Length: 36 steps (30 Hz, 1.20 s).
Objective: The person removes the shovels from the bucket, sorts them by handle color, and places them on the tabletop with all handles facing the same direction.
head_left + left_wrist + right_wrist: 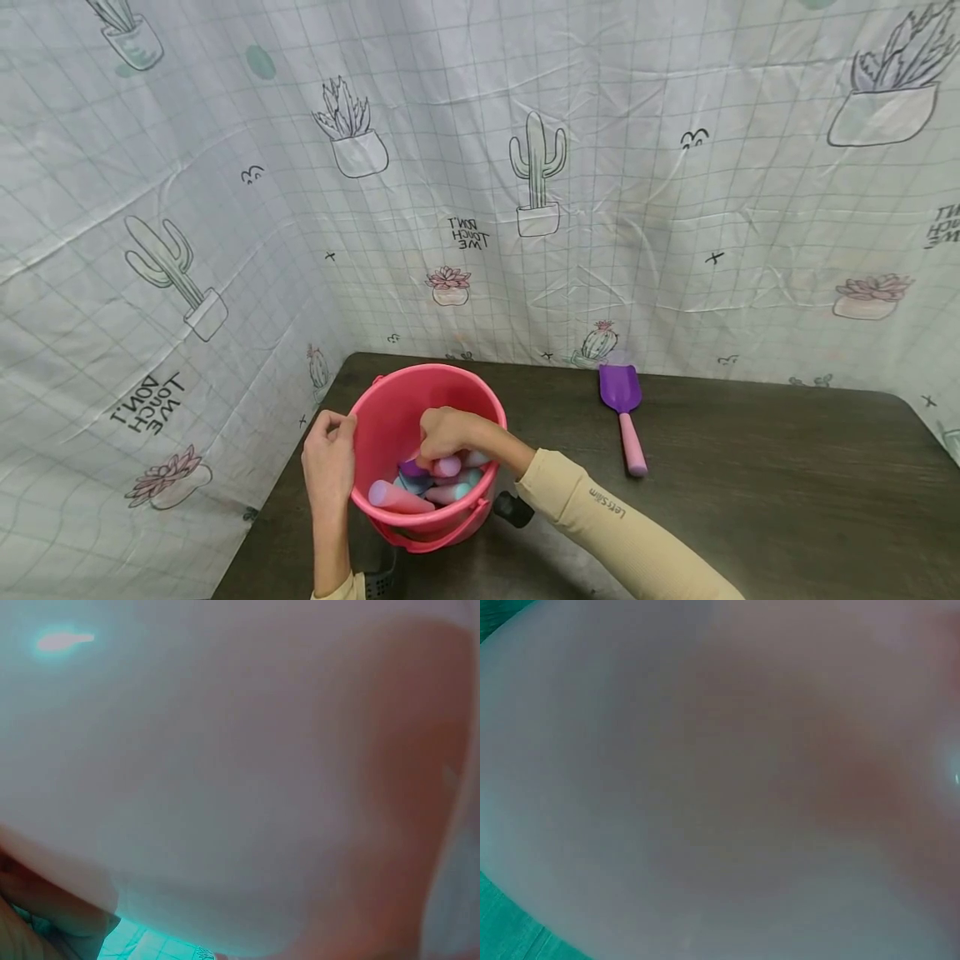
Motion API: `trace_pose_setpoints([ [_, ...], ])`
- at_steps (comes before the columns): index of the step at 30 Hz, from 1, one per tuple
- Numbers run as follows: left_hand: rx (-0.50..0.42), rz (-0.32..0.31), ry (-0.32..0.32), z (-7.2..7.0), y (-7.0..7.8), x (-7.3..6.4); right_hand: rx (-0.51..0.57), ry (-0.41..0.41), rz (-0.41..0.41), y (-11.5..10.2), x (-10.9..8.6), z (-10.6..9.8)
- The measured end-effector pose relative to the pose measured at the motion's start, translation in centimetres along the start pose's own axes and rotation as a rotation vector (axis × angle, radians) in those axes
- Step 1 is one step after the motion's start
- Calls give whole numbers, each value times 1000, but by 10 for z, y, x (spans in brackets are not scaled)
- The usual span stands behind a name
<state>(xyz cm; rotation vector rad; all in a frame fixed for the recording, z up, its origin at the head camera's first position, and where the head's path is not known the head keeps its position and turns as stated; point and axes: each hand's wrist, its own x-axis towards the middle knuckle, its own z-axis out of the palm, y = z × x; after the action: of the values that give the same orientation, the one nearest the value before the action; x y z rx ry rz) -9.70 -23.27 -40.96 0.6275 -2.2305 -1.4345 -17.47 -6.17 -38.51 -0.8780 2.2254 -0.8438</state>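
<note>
My left hand (330,458) grips the rim of a pink bucket (427,379) at its left side. In the left wrist view the bucket's pale, blurred wall (187,765) fills most of the picture, with fingers (56,900) at the lower left. My right hand (448,433) reaches down inside the bucket, its fingertips among several toy tools with pastel handles; I cannot tell whether it holds one. A pink handle with a lilac end (401,497) leans at the near left inside. By the fingers are another lilac-ended handle (449,466) and a purple piece (411,469).
The bucket's pink carry handle (420,547) hangs down at its front. A purple toy shovel (621,389) with a pink handle lies on the dark table (750,467), right of the bucket. A cactus-print curtain (637,208) stands behind and left of the table.
</note>
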Motion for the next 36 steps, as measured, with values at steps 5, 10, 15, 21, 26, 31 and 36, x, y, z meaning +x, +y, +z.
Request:
trace_pose_setpoints([
  [5, -10, 3, 0, 0, -1, 0, 35, 15, -15, 2, -1, -2],
  [10, -10, 7, 6, 0, -3, -1, 39, 21, -61, 2, -5, -7],
  [15, -11, 17, 10, -1, -6, -2, 61, 48, -75, 0, -11, -12],
  [21, -15, 27, 11, -1, -7, -4, 118, 85, -77, 2, -19, -15],
  [26, -18, 18, 15, 0, -6, -5, 176, 67, -83, 3, -25, -21],
  [31, -11, 16, 15, 0, -5, -5, 218, 60, -85, 1, -31, -26],
  [36, -3, 19, 19, -1, -4, -5, 219, 49, -107, 0, -36, -28],
])
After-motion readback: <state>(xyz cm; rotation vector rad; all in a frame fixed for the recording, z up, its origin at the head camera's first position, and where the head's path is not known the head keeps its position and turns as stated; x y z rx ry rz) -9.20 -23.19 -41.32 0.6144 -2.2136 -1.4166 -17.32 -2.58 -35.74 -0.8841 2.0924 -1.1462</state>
